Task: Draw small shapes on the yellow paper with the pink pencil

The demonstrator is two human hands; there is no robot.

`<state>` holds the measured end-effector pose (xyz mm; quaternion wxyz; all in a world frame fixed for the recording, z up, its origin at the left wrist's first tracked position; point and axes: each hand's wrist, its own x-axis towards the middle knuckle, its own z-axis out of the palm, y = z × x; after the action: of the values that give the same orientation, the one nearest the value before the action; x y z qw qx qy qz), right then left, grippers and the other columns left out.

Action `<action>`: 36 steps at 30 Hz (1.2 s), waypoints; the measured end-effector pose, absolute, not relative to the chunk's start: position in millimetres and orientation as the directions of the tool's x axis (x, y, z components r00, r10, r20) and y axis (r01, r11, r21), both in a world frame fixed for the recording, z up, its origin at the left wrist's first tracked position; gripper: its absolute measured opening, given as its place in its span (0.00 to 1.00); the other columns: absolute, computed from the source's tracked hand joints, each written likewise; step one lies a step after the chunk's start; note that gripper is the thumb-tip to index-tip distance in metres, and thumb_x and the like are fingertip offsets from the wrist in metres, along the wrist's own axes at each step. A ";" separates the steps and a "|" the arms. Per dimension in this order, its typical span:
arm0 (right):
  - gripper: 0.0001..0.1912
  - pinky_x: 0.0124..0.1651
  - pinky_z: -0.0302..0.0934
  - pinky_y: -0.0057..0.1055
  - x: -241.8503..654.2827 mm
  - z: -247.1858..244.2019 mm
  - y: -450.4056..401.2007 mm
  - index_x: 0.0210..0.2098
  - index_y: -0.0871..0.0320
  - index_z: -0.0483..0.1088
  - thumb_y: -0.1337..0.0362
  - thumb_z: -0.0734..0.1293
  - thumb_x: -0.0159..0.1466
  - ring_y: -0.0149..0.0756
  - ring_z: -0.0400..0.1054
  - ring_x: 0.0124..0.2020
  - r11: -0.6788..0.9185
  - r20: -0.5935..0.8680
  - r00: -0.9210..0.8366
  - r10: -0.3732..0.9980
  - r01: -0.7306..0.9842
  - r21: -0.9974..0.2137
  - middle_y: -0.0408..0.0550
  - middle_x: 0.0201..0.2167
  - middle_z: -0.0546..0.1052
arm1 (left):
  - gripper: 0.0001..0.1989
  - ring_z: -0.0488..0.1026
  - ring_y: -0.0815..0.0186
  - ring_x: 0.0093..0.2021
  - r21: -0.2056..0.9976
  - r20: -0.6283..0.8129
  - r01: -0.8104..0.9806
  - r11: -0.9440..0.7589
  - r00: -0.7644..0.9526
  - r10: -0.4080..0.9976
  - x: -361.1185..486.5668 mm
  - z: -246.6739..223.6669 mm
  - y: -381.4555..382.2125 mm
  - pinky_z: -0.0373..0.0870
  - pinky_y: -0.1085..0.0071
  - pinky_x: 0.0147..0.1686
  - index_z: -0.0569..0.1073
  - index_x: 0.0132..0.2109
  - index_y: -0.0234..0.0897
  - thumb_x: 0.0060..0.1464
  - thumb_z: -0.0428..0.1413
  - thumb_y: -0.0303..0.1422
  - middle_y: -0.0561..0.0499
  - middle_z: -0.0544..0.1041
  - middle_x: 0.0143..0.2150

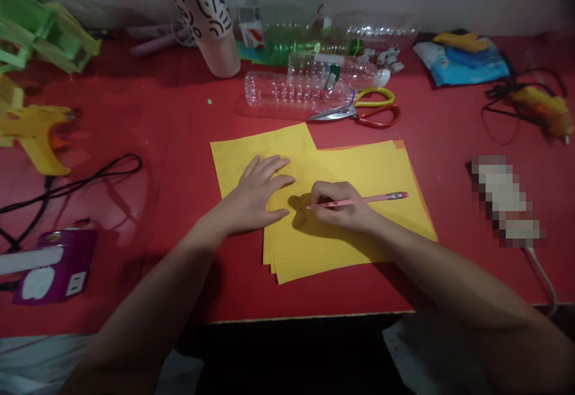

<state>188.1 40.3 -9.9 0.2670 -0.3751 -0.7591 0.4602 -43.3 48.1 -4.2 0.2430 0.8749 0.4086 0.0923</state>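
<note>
Several sheets of yellow paper (395,173) overlap on the red table, with an orange edge showing beneath at the right. My left hand (260,194) lies on the left part of the paper, fingers spread, holding nothing. Over the middle of the sheets, my right hand (336,203) grips a pink pencil (380,198). The pencil's tip points left, at or close to the paper, and its eraser end points right.
Scissors (354,114) and clear plastic bottles (296,92) lie behind the paper on the red table (179,287). A tall white tumbler (220,47) stands behind left. Yellow glue guns (38,134) (541,110) with cords lie at both sides; a purple box (81,257) sits left.
</note>
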 end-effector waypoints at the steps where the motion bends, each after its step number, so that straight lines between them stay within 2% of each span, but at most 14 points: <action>1: 0.06 0.25 0.48 0.27 188.1 -9.9 40.2 0.24 0.55 0.60 0.66 0.62 0.57 0.25 0.55 0.21 0.291 0.056 -0.579 0.813 0.322 -0.901 0.37 0.19 0.64 | 0.24 0.48 0.48 0.73 0.499 -0.040 0.672 -0.547 0.648 0.760 -43.3 -4.1 48.1 0.37 0.42 0.71 0.69 0.57 0.37 0.56 0.60 0.41 0.38 0.58 0.71; 7: 0.06 0.26 0.48 0.27 188.7 -10.7 39.7 0.26 0.55 0.62 0.64 0.64 0.59 0.26 0.57 0.22 0.250 -0.004 -0.585 0.811 0.353 -0.901 0.37 0.20 0.66 | 0.24 0.48 0.47 0.73 0.499 -0.046 0.676 -0.542 0.646 0.762 -43.1 -3.5 48.4 0.37 0.42 0.71 0.69 0.57 0.38 0.55 0.60 0.41 0.38 0.58 0.71; 22: 0.07 0.27 0.49 0.27 186.4 -10.0 38.3 0.27 0.55 0.62 0.64 0.64 0.61 0.26 0.56 0.22 0.278 0.021 -0.590 0.807 0.348 -0.895 0.36 0.20 0.65 | 0.23 0.48 0.48 0.73 0.523 -0.022 0.660 -0.539 0.643 0.766 -43.7 -5.2 48.0 0.37 0.41 0.71 0.69 0.56 0.41 0.55 0.60 0.41 0.41 0.58 0.71; 36: 0.08 0.25 0.47 0.26 186.3 -8.5 38.3 0.24 0.55 0.60 0.64 0.63 0.58 0.25 0.54 0.21 0.263 0.037 -0.528 0.848 0.359 -0.896 0.36 0.18 0.63 | 0.24 0.49 0.47 0.73 0.504 -0.034 0.668 -0.547 0.648 0.761 -43.2 -3.9 48.3 0.37 0.42 0.71 0.69 0.57 0.38 0.55 0.60 0.41 0.38 0.58 0.71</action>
<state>186.3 38.3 -8.5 0.2699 -0.4039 -0.7474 0.4533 -43.2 48.3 -3.9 0.2439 0.8744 0.4086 0.0948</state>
